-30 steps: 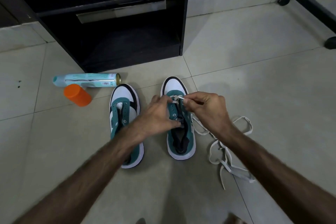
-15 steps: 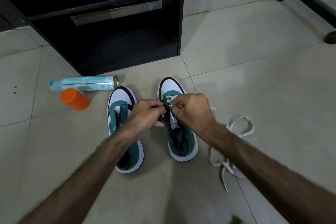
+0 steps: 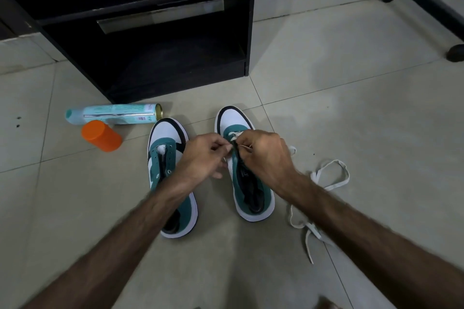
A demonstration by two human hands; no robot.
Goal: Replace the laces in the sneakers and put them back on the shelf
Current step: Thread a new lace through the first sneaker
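Both of your hands are at the front eyelets of the right-hand sneaker [image 3: 247, 178], in the middle of the frame. Your left hand [image 3: 203, 158] has its fingers curled with the tips pinched on the white lace [image 3: 234, 136], and your right hand [image 3: 263, 155] pinches the same lace from the other side; both grips are clamped on it. The rest of the lace [image 3: 324, 183] trails loose over the floor [image 3: 351, 83] at the right of the frame.

To do this step well, hold the lace tip close to its end so it stays stiff, feed it straight through the eyelet, then draw the slack through evenly before you go to the next pair. Keep the lace flat, not twisted, and match the two ends for length early.

The other sneaker [image 3: 167, 158] stands just beside, to the left, with bare eyelets, so by my reckoning most of the lacing lies ahead. The black shelf [image 3: 140, 65] waits at the upper left.

Your knuckles hide the very eyelet being threaded, so which hole the tip is in cannot be told. Your left forearm covers the left sneaker's heel.
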